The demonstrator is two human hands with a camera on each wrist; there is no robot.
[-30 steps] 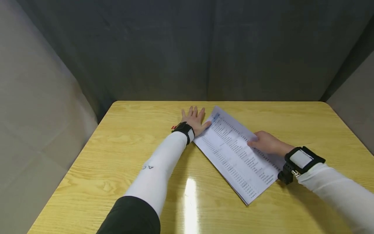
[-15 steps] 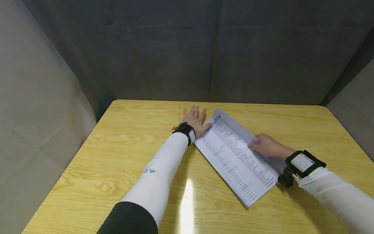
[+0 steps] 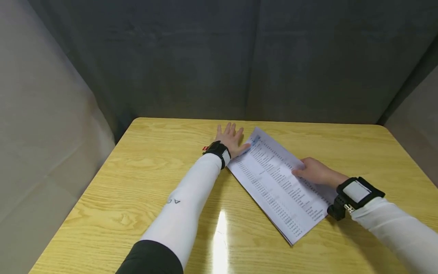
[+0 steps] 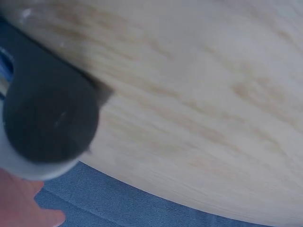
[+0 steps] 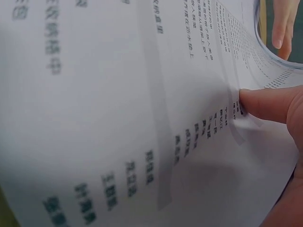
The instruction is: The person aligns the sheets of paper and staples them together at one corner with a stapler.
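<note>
A printed paper sheet (image 3: 273,179), covered in rows of small text, lies at an angle on the yellow wooden table (image 3: 143,171). My left hand (image 3: 232,140) lies flat on the table with its fingers spread, and its thumb touches the sheet's far corner. My right hand (image 3: 316,172) holds the sheet's right edge. In the right wrist view its thumb (image 5: 265,103) presses on top of the paper (image 5: 118,94), whose far part bows upward. The fingers under the edge are hidden. A fingertip of the left hand (image 5: 283,26) shows beyond the bowed edge.
Dark grey fabric walls (image 3: 239,57) close off the back, and lighter panels stand at both sides. The table's far edge runs just past my left hand. The left wrist view shows only blurred wood grain (image 4: 203,94) and a dark camera mount (image 4: 47,123).
Both hands stay almost where they were. My left hand has edged slightly toward the far edge of the table; the paper lies as before.
</note>
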